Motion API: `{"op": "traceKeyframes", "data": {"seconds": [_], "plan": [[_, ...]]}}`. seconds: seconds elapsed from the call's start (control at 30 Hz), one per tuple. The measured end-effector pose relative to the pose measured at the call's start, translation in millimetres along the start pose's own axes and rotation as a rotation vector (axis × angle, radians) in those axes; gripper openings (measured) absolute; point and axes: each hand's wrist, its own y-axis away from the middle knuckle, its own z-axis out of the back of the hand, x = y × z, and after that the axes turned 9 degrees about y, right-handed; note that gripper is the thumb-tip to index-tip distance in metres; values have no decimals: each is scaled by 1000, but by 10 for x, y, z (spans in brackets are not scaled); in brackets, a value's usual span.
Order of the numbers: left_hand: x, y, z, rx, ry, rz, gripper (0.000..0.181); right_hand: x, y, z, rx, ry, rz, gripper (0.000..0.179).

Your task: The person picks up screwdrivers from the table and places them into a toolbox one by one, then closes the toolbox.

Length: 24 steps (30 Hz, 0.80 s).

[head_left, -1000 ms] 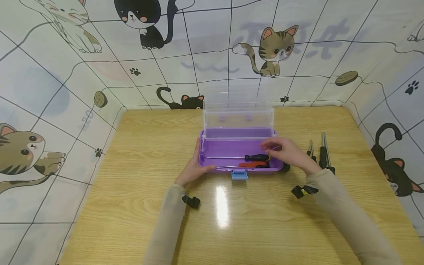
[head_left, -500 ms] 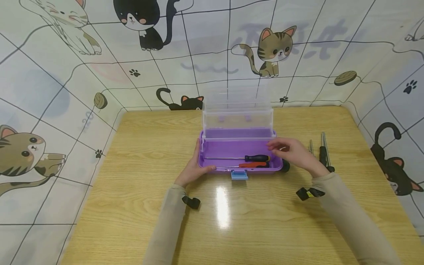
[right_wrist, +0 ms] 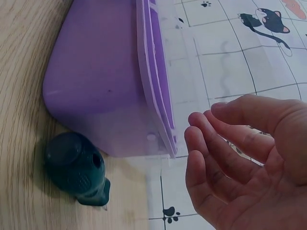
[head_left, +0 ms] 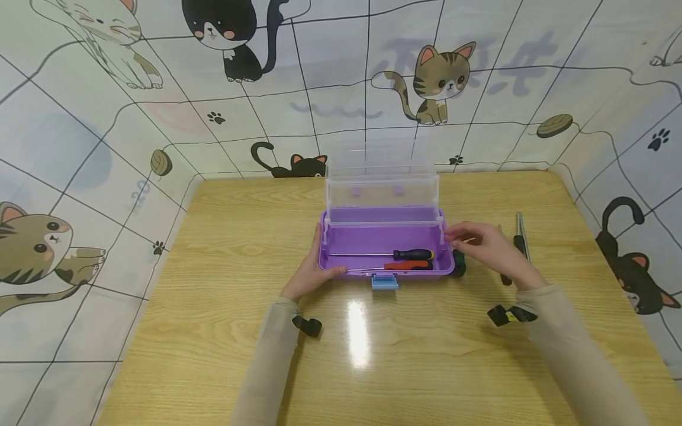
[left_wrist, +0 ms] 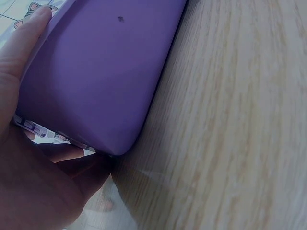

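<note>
A purple toolbox (head_left: pixel 362 238) sits on the table, its clear lid (head_left: pixel 382 192) raised at the back. My left hand (head_left: pixel 309 273) grips its left end, thumb over the rim, as the left wrist view also shows. Inside lie a black-handled screwdriver (head_left: pixel 412 254) and, nearer the front, a red-and-black-handled screwdriver (head_left: pixel 407 265). My right hand (head_left: pixel 487 248) hovers just off the toolbox's right end, fingers loosely bent and holding nothing. Below it, a dark green-handled screwdriver (right_wrist: pixel 74 165) rests on the table beside the toolbox, its far part partly hidden.
Right of my right hand lie more dark-handled screwdrivers (head_left: pixel 519 241), partly covered by the hand and wrist. A blue latch (head_left: pixel 385 282) hangs from the toolbox's front. Cat-patterned walls (head_left: pixel 367 89) border the wooden table (head_left: pixel 240 236) at the back and sides.
My right hand has moved right, from over the toolbox's interior to just past its right end. My left hand and the two screwdrivers inside have stayed put.
</note>
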Motion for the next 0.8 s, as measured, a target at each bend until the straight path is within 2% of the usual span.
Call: {"op": "traceKeyframes", "data": {"seconds": [0.2,0.33,0.47,0.6,0.8], "plan": [[18,-3,-7,-5,13,-32,122,-60,74,31,-41,3,5,26],[-189,70,-9,14,1,-5,120,-103,150,57,-66,3,-16,27],[-400,135,-12,25,-59,1,117,-178,262,106,-90,-19,-42,29],[-456,120,-21,22,-115,-55,117,-275,392,168,-120,-20,-61,30],[-492,39,-39,40,-134,-190,120,-377,572,244,-166,-41,-130,32]]}}
